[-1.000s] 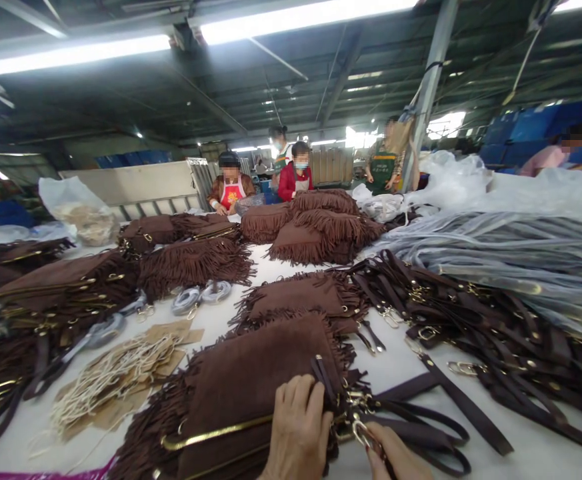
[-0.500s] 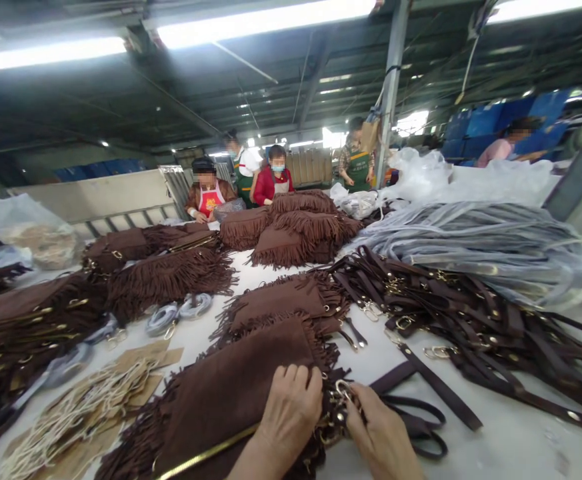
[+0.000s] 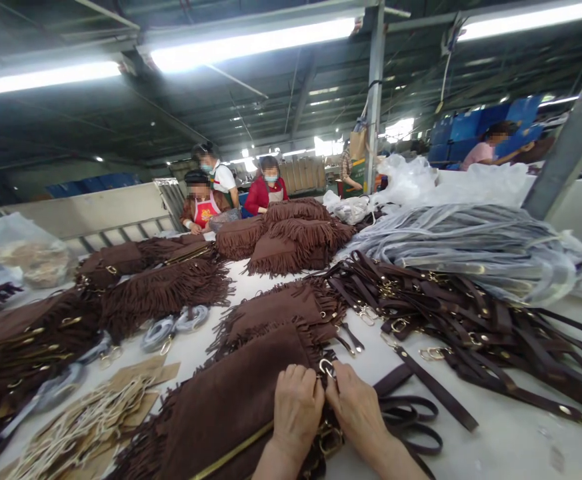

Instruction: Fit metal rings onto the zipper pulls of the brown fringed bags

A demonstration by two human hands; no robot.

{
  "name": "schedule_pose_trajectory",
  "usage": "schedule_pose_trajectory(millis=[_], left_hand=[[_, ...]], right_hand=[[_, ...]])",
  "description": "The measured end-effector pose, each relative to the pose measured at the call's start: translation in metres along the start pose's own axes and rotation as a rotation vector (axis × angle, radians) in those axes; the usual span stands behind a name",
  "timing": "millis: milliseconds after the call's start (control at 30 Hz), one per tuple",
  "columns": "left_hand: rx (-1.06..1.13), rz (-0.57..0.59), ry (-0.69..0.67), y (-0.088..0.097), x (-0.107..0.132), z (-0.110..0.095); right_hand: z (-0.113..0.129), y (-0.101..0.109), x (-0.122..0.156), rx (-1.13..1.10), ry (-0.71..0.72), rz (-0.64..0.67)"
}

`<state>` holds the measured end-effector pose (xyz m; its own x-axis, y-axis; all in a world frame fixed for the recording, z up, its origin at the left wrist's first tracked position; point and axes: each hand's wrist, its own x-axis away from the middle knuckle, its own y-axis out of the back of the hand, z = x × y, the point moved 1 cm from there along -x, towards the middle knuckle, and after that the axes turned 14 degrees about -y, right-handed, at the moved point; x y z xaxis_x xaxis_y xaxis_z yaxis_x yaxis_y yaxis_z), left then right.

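Note:
A brown suede fringed bag (image 3: pixel 231 407) with a gold zipper lies in front of me on the white table (image 3: pixel 495 440). My left hand (image 3: pixel 295 410) presses on the bag's right corner with fingers curled. My right hand (image 3: pixel 355 410) meets it there and pinches a small metal clasp (image 3: pixel 327 368) at the bag's corner. A dark brown strap (image 3: pixel 411 420) runs out to the right from under my right hand.
A pile of brown straps with gold clasps (image 3: pixel 471 320) fills the right. Plastic-wrapped straps (image 3: pixel 475 247) lie behind it. More fringed bags (image 3: pixel 291 237) are stacked at centre and left. Paper tags with cords (image 3: pixel 95 413) sit at lower left. Several people (image 3: pixel 265 190) work at the far end.
My view has shifted to the right and slightly closer. My right hand has moved up and left with the clasp to meet my left hand at the bag's corner.

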<state>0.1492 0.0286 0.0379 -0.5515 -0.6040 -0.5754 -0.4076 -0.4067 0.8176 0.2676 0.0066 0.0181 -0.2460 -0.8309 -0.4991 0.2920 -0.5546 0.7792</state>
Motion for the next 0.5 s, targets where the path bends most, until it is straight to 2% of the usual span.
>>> schedule_pose_trajectory(millis=[233, 500], left_hand=[[0.029, 0.042, 0.131, -0.002, -0.003, 0.004], [0.067, 0.124, 0.214, -0.002, -0.005, 0.007]], right_hand=[[0.002, -0.01, -0.004, 0.022, 0.025, 0.052], [0.003, -0.022, -0.005, 0.009, 0.056, 0.057]])
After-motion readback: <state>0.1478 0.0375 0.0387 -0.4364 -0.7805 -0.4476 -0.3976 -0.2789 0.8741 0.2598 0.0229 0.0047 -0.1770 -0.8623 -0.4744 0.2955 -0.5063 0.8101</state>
